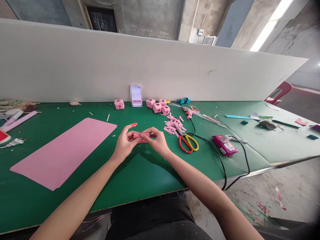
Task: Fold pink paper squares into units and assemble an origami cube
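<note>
Both my hands meet above the green table [140, 173], pinching a small folded pink paper piece [140, 136] between them. My left hand [126, 141] grips its left end, with the index finger raised and a red patterned wrap on its tip. My right hand [155, 138] pinches the right end with thumb and fingers closed. A large pink paper sheet [65, 151] lies flat to the left of my hands. Just right of my hands lie pink paper strips [173, 126] and scissors [187, 142] with red and yellow handles.
Finished pink paper cubes [157, 106] and one more cube [119, 104] sit by the white partition [100, 66]. A glue gun [189, 112] with a black cord runs to a pink power strip [225, 145]. Scraps and tools lie on the right table.
</note>
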`<state>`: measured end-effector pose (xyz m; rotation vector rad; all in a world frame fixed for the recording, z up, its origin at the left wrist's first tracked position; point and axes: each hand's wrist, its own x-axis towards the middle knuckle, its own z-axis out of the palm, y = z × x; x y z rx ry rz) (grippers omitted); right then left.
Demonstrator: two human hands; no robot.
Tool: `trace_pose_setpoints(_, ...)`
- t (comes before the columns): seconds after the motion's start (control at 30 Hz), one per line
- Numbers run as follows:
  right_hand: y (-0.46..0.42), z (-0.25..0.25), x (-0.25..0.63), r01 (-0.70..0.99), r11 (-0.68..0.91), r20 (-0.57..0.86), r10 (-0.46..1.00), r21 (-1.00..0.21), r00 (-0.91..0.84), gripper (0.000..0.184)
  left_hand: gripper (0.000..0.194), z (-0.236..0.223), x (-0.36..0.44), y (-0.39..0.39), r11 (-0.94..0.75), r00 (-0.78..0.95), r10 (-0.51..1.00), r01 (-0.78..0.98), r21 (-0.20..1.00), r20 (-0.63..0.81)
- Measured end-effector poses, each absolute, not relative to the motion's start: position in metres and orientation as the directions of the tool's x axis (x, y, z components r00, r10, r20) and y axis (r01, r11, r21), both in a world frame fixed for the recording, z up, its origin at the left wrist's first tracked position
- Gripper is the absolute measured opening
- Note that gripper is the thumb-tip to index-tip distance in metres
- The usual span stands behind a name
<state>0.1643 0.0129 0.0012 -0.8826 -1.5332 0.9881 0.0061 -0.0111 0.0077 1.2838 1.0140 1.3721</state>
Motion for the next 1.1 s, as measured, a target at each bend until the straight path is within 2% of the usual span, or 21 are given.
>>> trace_pose_setpoints(0.23, 0.013, 0.0017, 0.1648, 0.055, 0.382, 0.369, 0.915, -0.923, -0.164, 0.026, 0.075, 0.0058, 0.0062, -0.0098, -0.194, 0.038, 0.98, -0.077, 0.978, 0.197)
trace_pose_setpoints(0.6, 0.0103, 0.0016, 0.1644, 0.028, 0.301, 0.289, 0.935, -0.953, -0.205, 0.031, 0.068, 0.0012, -0.0013, -0.0081, -0.278, 0.06, 0.961, 0.148, 0.949, 0.272)
trace_pose_setpoints(0.93, 0.0124, -0.0009, 0.1652, 0.007, 0.319, 0.31, 0.925, -0.948, -0.219, 0.027, 0.065, 0.0006, -0.0021, -0.0064, -0.266, 0.053, 0.964, 0.159, 0.951, 0.261)
trace_pose_setpoints(1.1, 0.0128, 0.0006, 0.1649, 0.009, 0.311, 0.301, 0.928, -0.95, -0.221, 0.033, 0.068, 0.0041, 0.0007, -0.0075, -0.237, 0.035, 0.971, 0.069, 0.969, 0.235)
